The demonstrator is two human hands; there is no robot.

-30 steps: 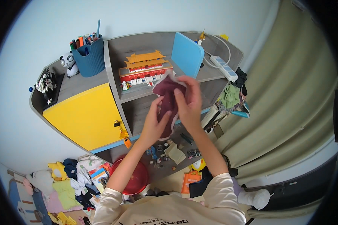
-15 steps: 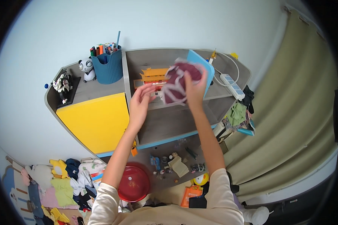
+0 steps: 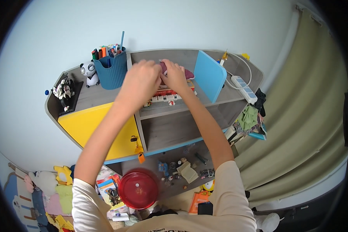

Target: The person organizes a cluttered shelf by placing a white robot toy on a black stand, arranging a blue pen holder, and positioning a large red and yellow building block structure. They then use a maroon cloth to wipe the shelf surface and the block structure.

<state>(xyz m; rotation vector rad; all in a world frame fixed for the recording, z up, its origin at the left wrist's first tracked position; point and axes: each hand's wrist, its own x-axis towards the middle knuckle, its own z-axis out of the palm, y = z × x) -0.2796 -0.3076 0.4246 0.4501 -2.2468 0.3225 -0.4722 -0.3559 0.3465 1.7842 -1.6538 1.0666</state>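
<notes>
A maroon cloth with white stripes (image 3: 189,74) is bunched over the top of a toy brick building (image 3: 166,92) on the upper shelf. My right hand (image 3: 176,80) grips the cloth, which shows on both sides of the fingers. Right beside it, my left hand (image 3: 142,80) is closed at the cloth's left part, slightly blurred, its fingertips mostly hidden. Below the hands, the building's red wall, white railing and grey baseplate are visible. Hands and cloth cover most of its orange roof.
A blue pen holder (image 3: 111,71), panda figure (image 3: 89,73) and dark figurine (image 3: 65,92) stand left. Right are a light-blue divider (image 3: 209,76) and power strip (image 3: 243,89). A yellow door (image 3: 92,127) is below; a red stool (image 3: 138,189) stands lower down.
The cloth has moved left and down onto the toy building, carried by my right hand. My left hand has gone from open to closed beside it, and both hands are now close together.
</notes>
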